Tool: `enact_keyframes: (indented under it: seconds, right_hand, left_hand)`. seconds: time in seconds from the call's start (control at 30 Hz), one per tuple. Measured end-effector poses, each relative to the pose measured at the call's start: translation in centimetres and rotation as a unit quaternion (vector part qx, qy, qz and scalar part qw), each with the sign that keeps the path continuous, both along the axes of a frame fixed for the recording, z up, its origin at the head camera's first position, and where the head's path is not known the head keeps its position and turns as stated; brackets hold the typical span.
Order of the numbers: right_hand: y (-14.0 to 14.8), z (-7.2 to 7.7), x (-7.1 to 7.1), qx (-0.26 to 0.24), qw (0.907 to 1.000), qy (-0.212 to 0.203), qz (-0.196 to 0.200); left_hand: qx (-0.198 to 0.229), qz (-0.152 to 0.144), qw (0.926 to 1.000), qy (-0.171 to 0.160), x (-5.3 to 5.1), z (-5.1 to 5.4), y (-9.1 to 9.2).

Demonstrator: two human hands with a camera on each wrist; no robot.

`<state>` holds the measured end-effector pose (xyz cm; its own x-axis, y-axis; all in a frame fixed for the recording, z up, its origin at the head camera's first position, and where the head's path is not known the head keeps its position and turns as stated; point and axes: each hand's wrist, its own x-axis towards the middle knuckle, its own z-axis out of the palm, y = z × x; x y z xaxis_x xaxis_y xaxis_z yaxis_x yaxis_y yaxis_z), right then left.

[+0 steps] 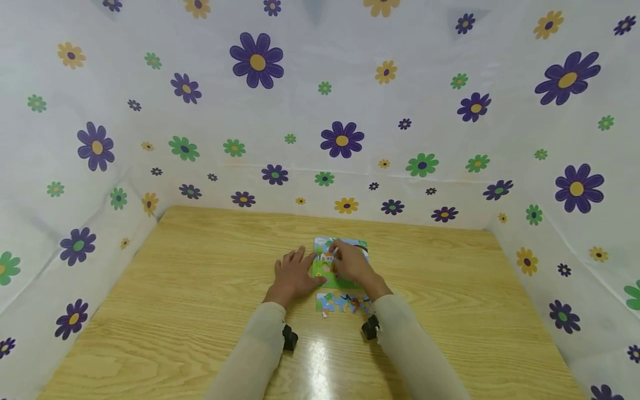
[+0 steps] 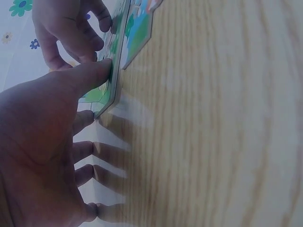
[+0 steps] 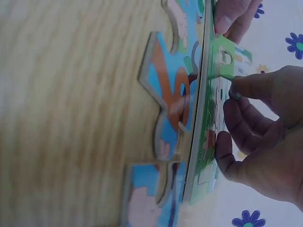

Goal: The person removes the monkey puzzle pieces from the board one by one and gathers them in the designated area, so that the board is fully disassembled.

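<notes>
Head view faces forward and down over the desk [image 1: 190, 311]; low, close left and right wrist views share the puzzle board [image 1: 323, 268], upper left and centre right respectively

Two hands [image 1: 296, 274], two pale sleeves [image 1: 250, 353], two black wrist devices [image 1: 289, 338], one puzzle board [image 1: 324, 268], one desk [image 1: 200, 289]. Loose puzzle pieces [image 1: 327, 301] were several, exact count unclear.

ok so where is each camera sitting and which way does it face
Head: worn on the head, facing forward and down at the table, puzzle board and flowered backdrop; left hand, right hand and sleeves show.
Left wrist: on that wrist, looking sideways-on past the left hand to the board; part of the right hand shows.
Right wrist: on that wrist, looking across loose pieces at the right hand; part of the left shows.
Shared: both wrist views catch the board's edge.
</notes>
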<state>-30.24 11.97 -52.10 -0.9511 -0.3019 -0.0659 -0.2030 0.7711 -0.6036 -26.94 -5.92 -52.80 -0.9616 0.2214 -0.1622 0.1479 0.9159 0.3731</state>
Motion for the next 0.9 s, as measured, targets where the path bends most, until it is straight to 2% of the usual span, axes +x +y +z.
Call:
enact_keyframes:
  seconds: [0.2,0.37,0.7,0.9]
  right_hand:
    - [0.8,0.2,0.6,-0.059,0.9982,-0.001,-0.007]
    - [1.6,0.7,1.0,-0.081,0.9962,-0.006,-0.030]
    - [3.1,1.0,2.6,-0.090,0.9952,-0.014,-0.035]
    - [3.9,1.0,3.9,-0.065,0.9974,0.021,-0.021]
  left_hand:
    - [-0.002,0.001,1.0000,0.003,0.3,0.4,0.0]
    - [0.003,0.002,1.0000,-0.001,0.4,0.6,0.0]
    - [0.006,0.000,1.0000,0.001,0.2,0.2,-0.1]
    - [0.016,-0.006,0.9998,0.010,0.4,0.3,-0.2]
